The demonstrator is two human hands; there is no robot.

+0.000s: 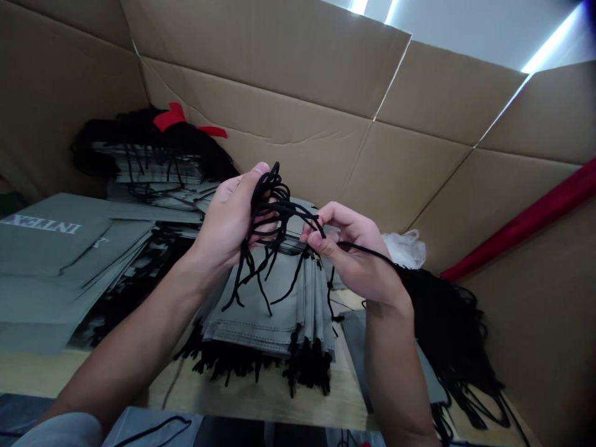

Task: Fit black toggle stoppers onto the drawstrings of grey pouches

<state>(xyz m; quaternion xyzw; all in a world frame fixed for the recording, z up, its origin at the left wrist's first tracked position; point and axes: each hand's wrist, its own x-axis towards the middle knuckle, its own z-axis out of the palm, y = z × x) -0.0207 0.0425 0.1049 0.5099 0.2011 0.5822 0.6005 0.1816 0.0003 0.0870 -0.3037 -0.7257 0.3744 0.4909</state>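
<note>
My left hand [233, 217] is closed round a bunch of black cords [270, 205], whose loose ends hang down below the fist. My right hand [354, 248] pinches one black cord at the bunch, and that cord trails off to the right over the wrist. Both hands are raised above a stack of grey drawstring bags [265, 310] with black cord ends sticking out of its near edge.
Cardboard walls [298, 81] enclose the bench. More grey bags, one printed INTEX [41, 223], lie at the left. A further bag pile with black cords and a red strip [172, 118] sits behind. A heap of black cords [447, 329], white plastic [407, 248] and a red bar [521, 223] are at the right.
</note>
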